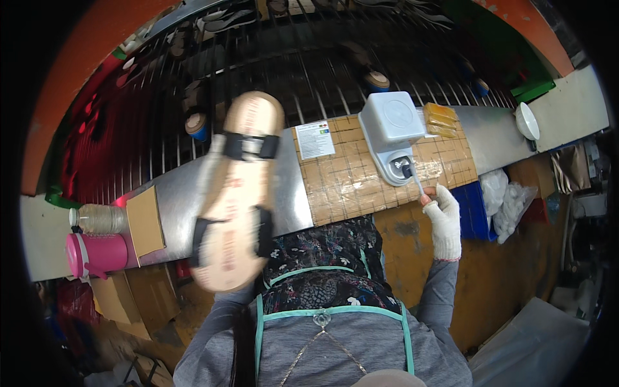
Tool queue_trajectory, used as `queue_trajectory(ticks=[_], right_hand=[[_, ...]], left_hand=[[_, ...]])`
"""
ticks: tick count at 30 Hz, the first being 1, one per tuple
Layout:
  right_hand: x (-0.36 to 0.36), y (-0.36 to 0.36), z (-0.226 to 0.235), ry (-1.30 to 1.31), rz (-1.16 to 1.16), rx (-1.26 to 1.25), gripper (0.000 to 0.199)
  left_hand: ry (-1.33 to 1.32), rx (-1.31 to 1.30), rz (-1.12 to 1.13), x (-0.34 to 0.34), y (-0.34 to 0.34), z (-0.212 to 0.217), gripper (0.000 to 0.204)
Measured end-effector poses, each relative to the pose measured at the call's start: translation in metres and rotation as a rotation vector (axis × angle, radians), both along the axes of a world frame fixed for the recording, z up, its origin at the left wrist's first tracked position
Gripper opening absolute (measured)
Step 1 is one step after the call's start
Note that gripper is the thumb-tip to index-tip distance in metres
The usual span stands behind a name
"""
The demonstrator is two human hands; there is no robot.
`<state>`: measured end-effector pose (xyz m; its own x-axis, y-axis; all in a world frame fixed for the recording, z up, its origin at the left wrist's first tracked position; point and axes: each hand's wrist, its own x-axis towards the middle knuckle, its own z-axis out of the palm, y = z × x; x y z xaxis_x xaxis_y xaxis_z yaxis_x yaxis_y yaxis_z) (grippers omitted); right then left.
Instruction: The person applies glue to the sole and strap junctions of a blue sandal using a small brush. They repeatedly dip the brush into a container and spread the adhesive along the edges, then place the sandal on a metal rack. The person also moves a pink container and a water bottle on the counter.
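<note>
A sandal (242,193) with a pale printed insole and black straps is raised at my left, close to the camera and blurred. My left hand (211,169) grips it from behind; only a whitish blur of glove shows along its left edge, the rest being hidden. In a white glove with bare fingertips, my right hand (444,219) pinches the pale handle of a small brush (416,175). The brush's dark head rests in the round opening at the foot of a white plastic dispenser (394,119), which stands on a cardboard-covered part of the bench.
Beyond the metal bench (174,200) runs a barred rack (290,71) carrying several shoes. A printed card (314,140), yellow-brown blocks (442,120) and a white bowl (527,122) lie along the bench. At left are a pink bucket (103,253), a clear jar (103,219) and a cardboard piece (145,222).
</note>
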<state>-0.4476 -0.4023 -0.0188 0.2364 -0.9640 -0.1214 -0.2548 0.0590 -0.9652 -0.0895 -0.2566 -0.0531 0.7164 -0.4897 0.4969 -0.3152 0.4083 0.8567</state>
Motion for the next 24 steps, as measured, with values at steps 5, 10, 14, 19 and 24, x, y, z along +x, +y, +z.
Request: queue_trajectory(ticks=[5, 10, 14, 19, 24], right_hand=[[0.052, -0.01, 0.048, 0.692, 0.039, -0.934, 0.018], [0.11, 0.004, 0.085, 0.225, 0.075, -1.081, 0.028], [0.143, 0.025, 0.073, -0.094, 0.237, -0.664, 0.024], [0.17, 0.035, 0.055, -0.068, 0.36, -0.561, 0.022], [0.194, 0.02, 0.062, 0.078, 0.258, -0.82, 0.019]], left_hand=[[-0.403, -0.056, 0.041, -0.024, -0.025, -0.016, 0.04], [-0.632, -0.123, 0.145, -0.018, -0.046, 0.014, 0.038], [-0.648, -0.194, 0.186, -0.01, -0.047, 0.022, 0.049], [-0.745, -0.119, 0.261, 0.006, -0.027, 0.025, 0.049], [-0.851, -0.037, 0.284, 0.015, -0.013, 0.037, 0.05]])
